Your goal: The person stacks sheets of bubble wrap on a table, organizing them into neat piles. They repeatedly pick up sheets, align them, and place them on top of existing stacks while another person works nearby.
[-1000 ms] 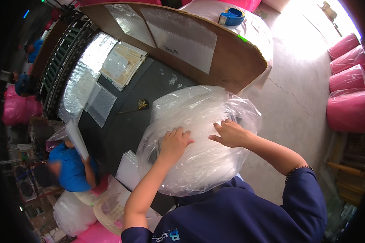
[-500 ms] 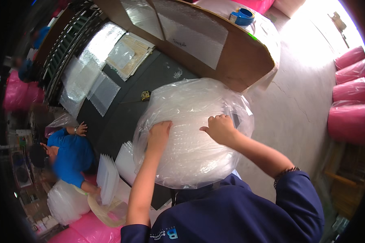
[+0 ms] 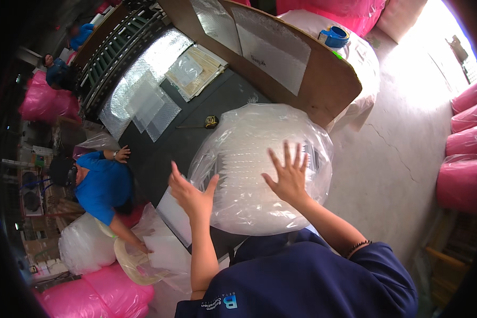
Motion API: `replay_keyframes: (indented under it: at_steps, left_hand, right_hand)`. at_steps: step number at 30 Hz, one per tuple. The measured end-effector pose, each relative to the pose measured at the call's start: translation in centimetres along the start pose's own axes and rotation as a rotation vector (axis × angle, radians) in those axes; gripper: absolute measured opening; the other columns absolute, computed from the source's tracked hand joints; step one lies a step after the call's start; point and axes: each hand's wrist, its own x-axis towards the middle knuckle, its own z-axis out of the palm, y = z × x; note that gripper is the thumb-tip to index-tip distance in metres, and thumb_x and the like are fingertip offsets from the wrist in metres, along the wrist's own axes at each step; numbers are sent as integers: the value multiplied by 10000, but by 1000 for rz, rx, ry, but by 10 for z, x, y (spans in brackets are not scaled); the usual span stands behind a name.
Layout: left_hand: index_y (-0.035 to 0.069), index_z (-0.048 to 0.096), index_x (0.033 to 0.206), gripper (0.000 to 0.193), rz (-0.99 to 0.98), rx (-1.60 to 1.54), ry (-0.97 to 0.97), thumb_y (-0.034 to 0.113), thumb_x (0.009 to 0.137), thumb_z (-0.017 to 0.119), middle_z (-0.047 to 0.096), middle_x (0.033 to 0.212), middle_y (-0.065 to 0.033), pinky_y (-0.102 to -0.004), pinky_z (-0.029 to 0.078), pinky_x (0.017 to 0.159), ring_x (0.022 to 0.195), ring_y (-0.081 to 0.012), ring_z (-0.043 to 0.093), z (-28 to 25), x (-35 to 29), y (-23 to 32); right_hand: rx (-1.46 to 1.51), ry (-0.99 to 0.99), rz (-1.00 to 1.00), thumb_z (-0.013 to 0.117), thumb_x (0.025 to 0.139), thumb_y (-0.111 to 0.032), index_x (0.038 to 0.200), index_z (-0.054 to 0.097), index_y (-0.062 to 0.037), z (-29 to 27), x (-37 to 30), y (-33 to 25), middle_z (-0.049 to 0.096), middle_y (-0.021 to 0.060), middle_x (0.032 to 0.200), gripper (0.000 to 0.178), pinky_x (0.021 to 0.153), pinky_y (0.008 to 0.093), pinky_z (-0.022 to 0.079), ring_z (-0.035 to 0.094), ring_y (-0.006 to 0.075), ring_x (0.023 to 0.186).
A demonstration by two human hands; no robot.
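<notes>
A large clear plastic bag [image 3: 249,212], packed with rows of white, thin-edged bubble-wrap-like pieces, lies in front of me at the table's near right end. Over its right part my right hand [image 3: 290,177] is spread with fingers apart; whether the palm touches the film I cannot tell. My left hand [image 3: 193,197] is at the bag's left edge, fingers stretched and thumb apart, holding nothing. Past the bag's far left side a yellow and black tape measure [image 3: 211,122] rests on the dark table [image 3: 188,143].
Clear bubble-wrap sheets [image 3: 156,108] and a stack of papers [image 3: 199,71] lie farther back. A brown board [image 3: 328,79] borders the far side. At left a co-worker in blue [image 3: 108,183] handles white pieces over a bag. Pink bundles [image 3: 464,180] stand at right.
Both hands have opened from a curled hold on the bag, the left moving to its left edge. The view has shifted slightly. The co-worker's white stack has gone down into a bag.
</notes>
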Motion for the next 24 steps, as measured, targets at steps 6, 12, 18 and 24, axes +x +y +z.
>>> replay_keyframes:
  at_steps: [6, 12, 18, 24]
  left_hand:
    - [-3, 562, 971, 349, -446, -1250, -585, 335, 898, 516, 587, 939, -90, -340, 410, 691, 818, -184, 540, 6, 11, 16]
    - [-17, 489, 962, 255, 458, -1077, -1072, 232, 919, 462, 538, 1001, -209, -410, 388, 834, 940, -338, 492, -62, -8, 177]
    - [-4, 488, 1185, 477, 806, -663, -704, 373, 895, 449, 519, 1180, -163, -439, 320, 981, 1156, -354, 428, -61, 20, 167]
    - [245, 435, 1318, 453, 729, -100, -510, 416, 901, 391, 260, 1446, -90, -515, 200, 1046, 1318, -336, 245, 72, -14, 132]
  right_hand:
    - [-25, 24, -4, 511, 807, -509, 1403, 265, -226, -5, -14, 16, 78, 219, 1463, 704, 993, 645, -44, -28, 468, 1327]
    - [377, 14, 66, 479, 831, -470, 1405, 231, -132, 31, -66, 51, 65, 206, 1461, 711, 1023, 598, 1, 8, 419, 1336]
    - [671, 64, 233, 474, 844, -434, 1384, 257, -110, 55, -117, 96, 119, 199, 1437, 666, 1023, 564, 40, 62, 395, 1320]
    - [723, 33, 267, 470, 858, -399, 1363, 284, -89, 51, -130, 106, 174, 191, 1413, 621, 1024, 529, 79, 116, 371, 1304]
